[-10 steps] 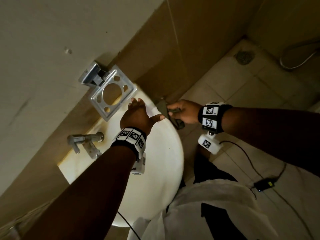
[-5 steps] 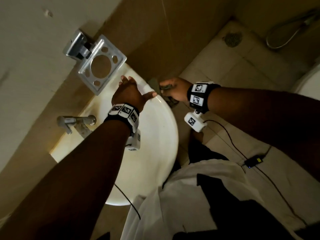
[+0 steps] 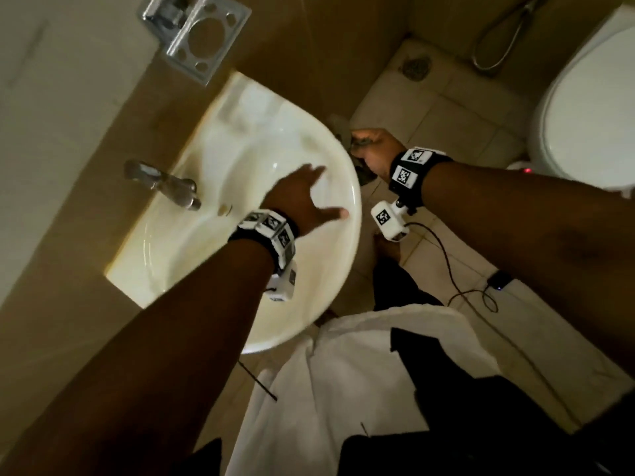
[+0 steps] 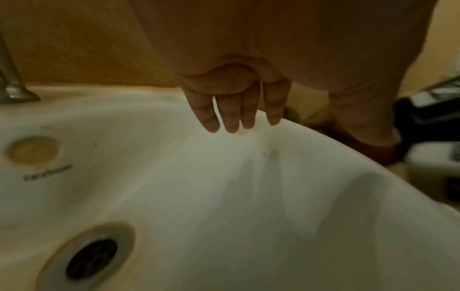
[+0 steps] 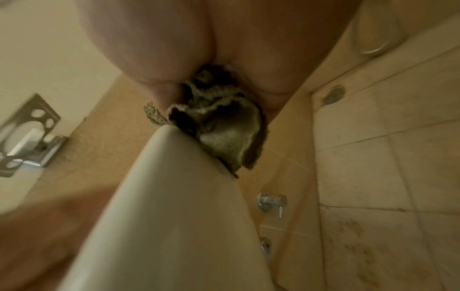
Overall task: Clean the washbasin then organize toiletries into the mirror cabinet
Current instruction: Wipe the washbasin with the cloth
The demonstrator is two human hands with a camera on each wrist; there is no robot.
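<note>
The white washbasin (image 3: 165,266) hangs on the tan tiled wall, its drain (image 4: 90,258) dark at the bottom. My left hand (image 3: 302,197) hovers over the bowl with straight, spread fingers (image 4: 231,116) and holds nothing. My right hand (image 3: 372,149) is just outside the basin's right rim, gripping a crumpled grey-green cloth (image 5: 224,128). The cloth (image 3: 357,146) presses against the outer edge of the washbasin (image 5: 174,196).
A metal tap (image 3: 165,183) stands at the basin's back. A chrome toothbrush holder (image 3: 196,36) juts from the wall above. A white toilet (image 3: 584,115) is at the right, with a floor drain (image 3: 416,67) and a cable (image 3: 457,280) on the tiles.
My left hand has left the basin's far rim and come back over the bowl, fingers spread. The right hand keeps the cloth at the rim. The head view has tilted down.
</note>
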